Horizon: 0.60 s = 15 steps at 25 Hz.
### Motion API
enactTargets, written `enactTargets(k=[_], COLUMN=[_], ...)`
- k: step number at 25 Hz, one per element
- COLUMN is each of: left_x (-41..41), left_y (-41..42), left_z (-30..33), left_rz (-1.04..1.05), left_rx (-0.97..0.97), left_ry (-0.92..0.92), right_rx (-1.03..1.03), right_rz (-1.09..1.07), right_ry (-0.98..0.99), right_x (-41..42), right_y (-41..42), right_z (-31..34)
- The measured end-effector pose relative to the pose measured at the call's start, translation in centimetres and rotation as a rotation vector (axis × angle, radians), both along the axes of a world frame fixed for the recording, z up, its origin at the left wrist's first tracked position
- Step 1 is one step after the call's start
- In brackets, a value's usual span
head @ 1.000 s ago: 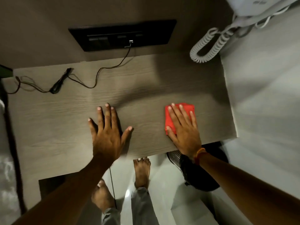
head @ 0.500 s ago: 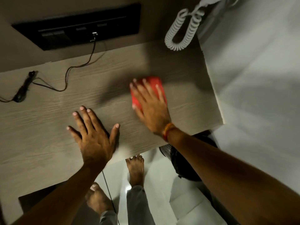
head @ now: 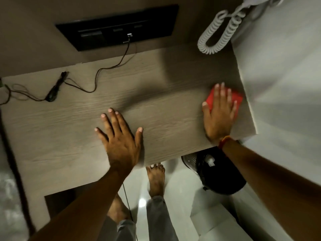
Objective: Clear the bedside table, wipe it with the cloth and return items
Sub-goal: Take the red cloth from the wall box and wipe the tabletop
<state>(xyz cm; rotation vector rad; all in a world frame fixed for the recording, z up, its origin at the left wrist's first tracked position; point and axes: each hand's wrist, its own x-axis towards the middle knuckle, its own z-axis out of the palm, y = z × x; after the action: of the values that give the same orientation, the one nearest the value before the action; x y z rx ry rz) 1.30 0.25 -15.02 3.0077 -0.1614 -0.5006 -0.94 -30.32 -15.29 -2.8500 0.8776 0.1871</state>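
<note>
One grey wood-grain bedside table top (head: 69,129) is seen from above. At its far left, one thin black cable (head: 97,75) is laid in loose loops and is plugged into one black wall socket panel (head: 118,26). One left hand (head: 119,138) is pressed flat on the bare wood near the middle, its fingers spread and nothing gripped. Far right, one white coiled phone cord (head: 218,35) is hung above the top. One right hand (head: 218,113), fingers extended and close together, is laid flat on one red folded cloth (head: 211,98) at the table's right edge. Below it, one black bin (head: 224,176) is seen on the floor.
</note>
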Motion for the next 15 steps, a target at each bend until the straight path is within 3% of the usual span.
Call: enactTargets(k=[5,7,11,15], left_x=[0.5,0.2,-2.5,-1.9], left_y=[3.7,6.6,12.2,15.4], left_z=[0.7,1.0,2.7,8.4], left_rz=[-0.100,-0.173,-0.151,-0.033], left_rx=[-0.160,-0.235,-0.318,-0.332], left_ry=[-0.060,-0.064,-0.019,-0.014], right_rx=[0.068,0.134,0.151,0.281], right_rz=[0.469,0.534,0.525,0.585], right_ry=[0.058,0.052,0.095,0.032], right_x=[-3.8,-4.6,-4.6,-2.1], right_y=[18.5,23.2,23.1,25.1], right_z=[0.2,0.1,1.7,6.8])
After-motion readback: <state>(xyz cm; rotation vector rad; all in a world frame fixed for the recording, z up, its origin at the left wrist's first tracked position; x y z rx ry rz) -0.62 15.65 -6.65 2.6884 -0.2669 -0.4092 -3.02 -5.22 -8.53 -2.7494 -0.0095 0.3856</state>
